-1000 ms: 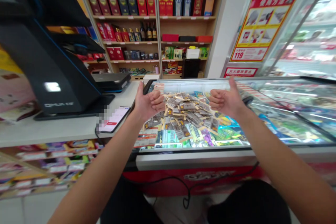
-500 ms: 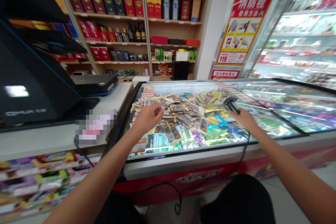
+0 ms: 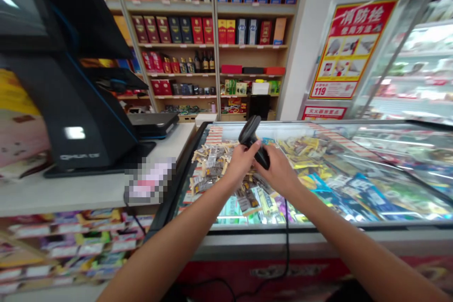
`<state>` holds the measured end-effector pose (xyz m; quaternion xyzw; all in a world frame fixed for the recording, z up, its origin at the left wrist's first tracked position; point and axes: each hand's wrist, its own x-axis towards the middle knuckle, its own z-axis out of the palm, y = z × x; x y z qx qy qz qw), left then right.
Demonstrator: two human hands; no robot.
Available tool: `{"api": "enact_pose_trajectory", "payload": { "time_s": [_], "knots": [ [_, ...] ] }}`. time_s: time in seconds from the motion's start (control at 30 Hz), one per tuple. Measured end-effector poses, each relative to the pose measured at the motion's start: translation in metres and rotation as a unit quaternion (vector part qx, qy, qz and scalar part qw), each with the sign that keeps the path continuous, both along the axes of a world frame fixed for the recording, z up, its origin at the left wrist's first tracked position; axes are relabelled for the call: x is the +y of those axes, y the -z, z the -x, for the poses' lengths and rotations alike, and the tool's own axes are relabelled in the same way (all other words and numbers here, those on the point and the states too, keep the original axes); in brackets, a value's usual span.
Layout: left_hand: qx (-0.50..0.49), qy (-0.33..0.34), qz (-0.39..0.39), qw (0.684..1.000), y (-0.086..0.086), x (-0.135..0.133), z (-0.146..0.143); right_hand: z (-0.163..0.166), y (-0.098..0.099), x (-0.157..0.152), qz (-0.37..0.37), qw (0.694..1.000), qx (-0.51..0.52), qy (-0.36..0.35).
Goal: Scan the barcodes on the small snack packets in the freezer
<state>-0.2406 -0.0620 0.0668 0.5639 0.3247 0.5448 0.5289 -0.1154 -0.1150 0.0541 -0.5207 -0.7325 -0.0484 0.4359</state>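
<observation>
Above the near-left part of the glass-topped freezer (image 3: 318, 237), both bare hands meet on a black handheld scanner (image 3: 250, 128). Right hand (image 3: 280, 170) is closed on the handle, from the right side. Left hand (image 3: 238, 166) has its thumb across the neck, fingers curled in and gripping; their tips are hidden behind the scanner. Scanner sits tilted, wide head up and away from the person, handle end down toward them. Black cable (image 3: 287, 240) hangs below the right wrist, down the freezer front. Under the hands: loose heap of small grey-brown packets (image 3: 209, 184), partly covered by the left forearm. Yellow packets (image 3: 306, 147) lie to the right of the heap, blue ones (image 3: 368, 186) further right. Left of the freezer, white counter (image 3: 81, 193) carries a dark terminal (image 3: 95, 118) and a pixelated flat item (image 3: 150, 181) near the edge.
</observation>
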Motion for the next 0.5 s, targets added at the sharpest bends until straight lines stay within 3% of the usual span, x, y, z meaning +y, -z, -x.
{"api": "enact_pose_trajectory", "payload": {
  "time_s": [0.1,0.17,0.3,0.4,0.5],
  "knots": [
    [-0.058,-0.084,-0.008,0.995,-0.005,0.007,0.020,-0.009,-0.005,0.013,0.035,0.998,0.000,-0.058],
    [-0.090,-0.106,-0.013,0.990,-0.011,0.011,0.038,-0.031,-0.004,0.029,0.070,0.996,-0.025,-0.050],
    [-0.112,-0.036,0.010,0.993,-0.018,0.016,0.062,-0.083,0.010,0.074,0.195,0.965,-0.165,0.054],
    [-0.102,0.030,0.023,0.994,-0.010,0.018,0.069,-0.102,0.022,0.101,0.292,0.939,-0.176,-0.040],
    [-0.067,0.064,0.034,0.995,0.007,0.020,0.071,-0.104,0.027,0.111,0.311,0.937,-0.145,-0.073]
  ]
}}
